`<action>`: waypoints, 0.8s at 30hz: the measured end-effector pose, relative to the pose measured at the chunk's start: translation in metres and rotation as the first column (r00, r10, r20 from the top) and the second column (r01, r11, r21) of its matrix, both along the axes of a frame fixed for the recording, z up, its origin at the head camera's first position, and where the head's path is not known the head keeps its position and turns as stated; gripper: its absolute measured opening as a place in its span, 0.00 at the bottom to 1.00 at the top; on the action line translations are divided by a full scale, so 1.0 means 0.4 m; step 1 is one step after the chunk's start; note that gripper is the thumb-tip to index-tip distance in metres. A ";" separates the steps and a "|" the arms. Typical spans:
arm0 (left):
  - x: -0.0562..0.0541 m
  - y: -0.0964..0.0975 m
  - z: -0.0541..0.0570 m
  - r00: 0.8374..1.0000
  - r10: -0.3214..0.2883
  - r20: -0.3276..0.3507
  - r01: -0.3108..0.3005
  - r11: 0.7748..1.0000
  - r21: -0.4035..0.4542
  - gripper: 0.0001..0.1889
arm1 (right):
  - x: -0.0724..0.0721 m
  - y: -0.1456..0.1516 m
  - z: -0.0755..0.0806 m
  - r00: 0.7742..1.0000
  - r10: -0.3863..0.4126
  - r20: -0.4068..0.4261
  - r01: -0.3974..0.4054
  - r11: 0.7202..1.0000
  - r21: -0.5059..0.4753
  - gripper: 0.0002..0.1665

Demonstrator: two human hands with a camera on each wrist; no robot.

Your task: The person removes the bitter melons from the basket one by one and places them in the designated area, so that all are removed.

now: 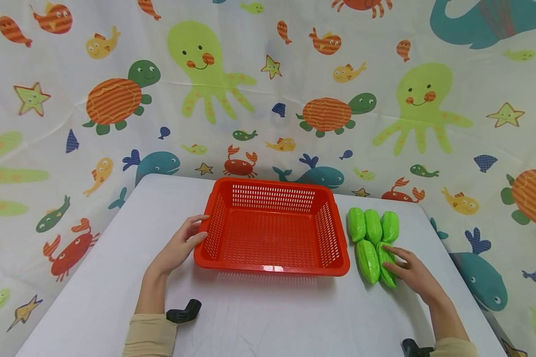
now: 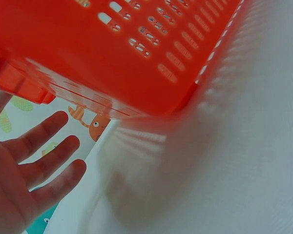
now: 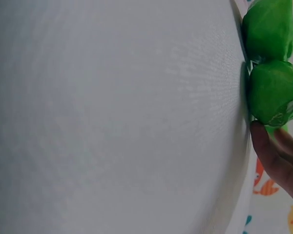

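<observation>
A red slatted plastic basket (image 1: 270,233) stands in the middle of the white table, with nothing inside. At its left rim my left hand (image 1: 183,243) rests with fingers and thumb spread; the left wrist view shows the straight fingers (image 2: 44,136) beside the basket wall (image 2: 112,58). Right of the basket lie several glossy green elongated pieces in wrinkled film, three behind (image 1: 373,226) and two in front. My right hand (image 1: 411,272) touches the front right green piece (image 1: 387,277) with relaxed fingertips. In the right wrist view, the fingers (image 3: 271,153) meet that piece's (image 3: 273,92) lower side.
A white cloth (image 1: 268,317) covers the table. Behind and beside it hangs a curtain (image 1: 268,139) printed with sea animals. Black wrist devices (image 1: 184,312) sit by both sleeves. The basket's right wall stands close beside the green pieces.
</observation>
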State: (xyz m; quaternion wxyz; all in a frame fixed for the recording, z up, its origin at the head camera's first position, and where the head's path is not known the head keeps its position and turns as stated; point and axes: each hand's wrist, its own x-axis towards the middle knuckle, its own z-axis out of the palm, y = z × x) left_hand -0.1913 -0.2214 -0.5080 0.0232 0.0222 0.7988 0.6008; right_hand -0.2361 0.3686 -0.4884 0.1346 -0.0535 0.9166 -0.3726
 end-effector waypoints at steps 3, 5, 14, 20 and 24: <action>0.001 0.002 0.000 1.000 0.003 -0.001 -0.003 1.000 0.002 0.29 | 0.001 0.002 0.002 1.000 -0.008 0.004 0.008 1.000 -0.016 0.40; 0.002 0.003 0.001 1.000 0.003 -0.001 -0.003 1.000 0.003 0.29 | 0.000 0.007 0.003 1.000 -0.013 0.016 0.013 1.000 -0.023 0.41; -0.001 0.001 -0.001 1.000 0.006 0.011 -0.006 1.000 0.022 0.30 | 0.002 0.031 0.021 0.997 -0.052 0.052 0.055 0.997 -0.053 0.43; -0.003 0.002 0.004 1.000 0.002 0.012 -0.002 1.000 0.015 0.30 | 0.003 0.036 0.030 0.996 -0.070 0.056 0.073 0.996 -0.056 0.44; -0.004 -0.008 0.011 1.000 -0.008 -0.007 0.007 1.000 -0.027 0.29 | -0.002 0.031 0.038 0.996 -0.079 0.037 0.081 0.995 -0.062 0.44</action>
